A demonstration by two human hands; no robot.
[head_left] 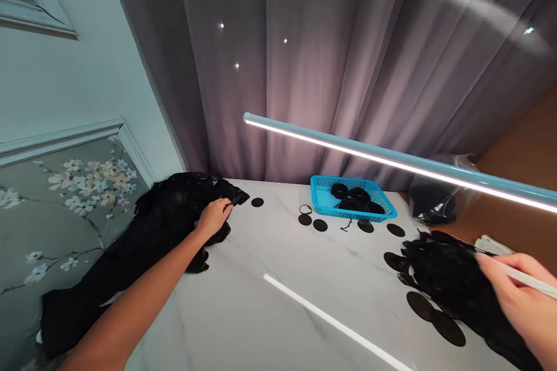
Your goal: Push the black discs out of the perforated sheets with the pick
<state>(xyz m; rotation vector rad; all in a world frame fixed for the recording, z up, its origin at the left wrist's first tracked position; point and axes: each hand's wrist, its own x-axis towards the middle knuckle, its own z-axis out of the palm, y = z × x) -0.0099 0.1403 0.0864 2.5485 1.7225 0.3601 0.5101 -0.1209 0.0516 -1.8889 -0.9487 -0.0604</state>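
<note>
Left hand (pixel 213 217) half-open on black disc heap (pixel 174 203), right hand (pixel 517 295) around white rod (pixel 528 278)

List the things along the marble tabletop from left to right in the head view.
Black heap → left hand → lone black disc → blue mesh basket → second black heap → right hand holding a white stick

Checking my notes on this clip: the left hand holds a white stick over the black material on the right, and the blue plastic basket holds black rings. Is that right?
Not quite: the white stick is in the right hand, not the left, as the head view shows. It is over the black material, and the blue plastic basket holds black rings.
</note>
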